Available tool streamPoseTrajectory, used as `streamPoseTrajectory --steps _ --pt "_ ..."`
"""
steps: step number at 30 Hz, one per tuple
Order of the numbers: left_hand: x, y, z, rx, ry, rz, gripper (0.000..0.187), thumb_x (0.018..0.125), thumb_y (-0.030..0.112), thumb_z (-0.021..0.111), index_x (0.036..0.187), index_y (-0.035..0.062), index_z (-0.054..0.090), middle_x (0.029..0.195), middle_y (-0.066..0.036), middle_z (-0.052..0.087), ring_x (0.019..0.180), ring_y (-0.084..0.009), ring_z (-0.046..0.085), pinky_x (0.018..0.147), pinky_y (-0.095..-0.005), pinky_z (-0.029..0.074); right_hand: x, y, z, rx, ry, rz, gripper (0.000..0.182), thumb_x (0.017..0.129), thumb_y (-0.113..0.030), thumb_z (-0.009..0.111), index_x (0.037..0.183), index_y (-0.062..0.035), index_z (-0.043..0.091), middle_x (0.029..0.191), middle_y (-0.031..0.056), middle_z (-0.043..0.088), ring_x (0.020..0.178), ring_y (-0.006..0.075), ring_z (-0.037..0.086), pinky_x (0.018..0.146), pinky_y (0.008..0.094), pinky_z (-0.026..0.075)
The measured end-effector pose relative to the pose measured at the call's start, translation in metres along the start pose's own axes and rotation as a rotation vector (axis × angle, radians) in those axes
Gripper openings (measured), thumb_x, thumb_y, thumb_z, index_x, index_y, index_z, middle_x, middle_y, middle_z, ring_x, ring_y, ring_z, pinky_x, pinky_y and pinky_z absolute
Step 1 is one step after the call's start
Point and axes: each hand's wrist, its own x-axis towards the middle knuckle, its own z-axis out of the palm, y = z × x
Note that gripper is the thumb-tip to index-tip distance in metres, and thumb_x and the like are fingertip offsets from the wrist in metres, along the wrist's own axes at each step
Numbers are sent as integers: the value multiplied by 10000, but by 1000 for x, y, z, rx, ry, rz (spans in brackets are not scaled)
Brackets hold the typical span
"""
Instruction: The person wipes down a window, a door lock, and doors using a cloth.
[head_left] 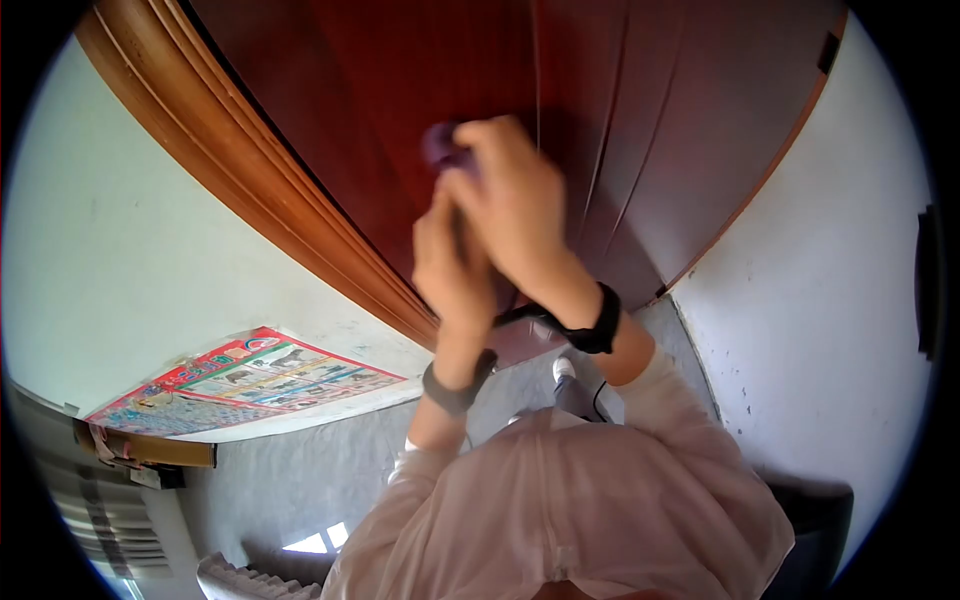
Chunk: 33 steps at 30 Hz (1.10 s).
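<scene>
Both hands are raised close together in front of a dark red wooden door (pixel 400 90). My right hand (pixel 520 205) is closed around a bunched purple cloth (pixel 440 148), which sticks out past the fingers on the left. Just below, my left hand (pixel 452 270) is also closed, with its fingertips at the cloth's lower part and against the right hand. Most of the cloth is hidden by the fingers, and motion smears its outline. A dark band circles each wrist.
A wooden door frame (pixel 270 180) runs down the left side. Beside it, a colourful poster (pixel 250 380) hangs on the white wall (pixel 110 230). Another white wall (pixel 800 300) stands at right. Below are the grey floor (pixel 300 480) and a dark piece of furniture (pixel 825 520).
</scene>
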Motion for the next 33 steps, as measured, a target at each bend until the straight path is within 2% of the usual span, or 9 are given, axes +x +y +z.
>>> streamPoseTrajectory --steps 4,7,9,13,17,23,27,30,33 --pt "-13 -19 -29 -26 132 -184 339 836 78 638 1157 4 555 965 -126 629 848 -208 616 722 -307 485 -10 -29 37 -3 -177 -131 396 669 -94 700 1017 -125 514 806 53 521 746 235 587 599 342 484" --pt "-8 -8 -24 -12 92 -224 319 830 74 639 1132 8 559 934 -121 618 812 -220 613 694 -306 482 -10 -20 31 71 -132 -124 413 670 -93 699 1044 -131 528 814 57 527 746 238 585 600 346 486" --pt "-2 -6 -13 25 24 -88 329 814 56 626 1136 37 561 913 -135 588 762 -299 608 652 -348 490 -3 -12 14 149 -74 -25 401 685 -45 670 1066 -127 572 860 75 553 746 262 585 620 361 484" --pt "12 20 15 47 -206 10 389 799 77 621 1184 100 570 940 -121 577 740 -349 599 589 -403 490 5 24 -13 -12 215 7 231 700 -19 637 924 -71 615 840 79 570 703 272 604 584 345 493" --pt "12 9 15 -12 -133 42 442 795 80 632 1228 131 563 963 -123 578 760 -328 605 616 -388 500 10 24 -5 31 254 -63 229 696 3 648 913 -58 610 832 83 577 711 268 605 585 339 487" --pt "21 -15 -43 59 8 10 404 803 52 624 1203 87 578 979 -132 599 840 -324 614 665 -374 497 8 -27 38 100 72 -141 245 676 -39 673 902 -88 593 793 54 519 675 230 573 545 332 463" --pt "-23 -39 -68 177 -80 -172 328 792 47 634 1118 54 604 898 -126 595 752 -321 612 621 -384 486 -41 -28 65 109 -61 -167 218 690 -61 674 890 -105 599 740 42 493 640 212 553 507 319 446" --pt "-47 -43 -73 231 -142 -316 305 790 48 635 1093 45 607 872 -123 589 713 -320 605 596 -386 476 -74 -28 69 123 -195 -69 275 653 14 671 911 -69 625 794 91 531 681 272 576 572 354 465" --pt "-33 -35 -78 112 -156 -261 328 786 8 588 1114 1 574 872 -159 575 770 -309 576 682 -340 457 -58 -28 65 132 -141 -99 169 708 -62 667 855 -101 594 740 46 499 627 219 552 492 324 441"
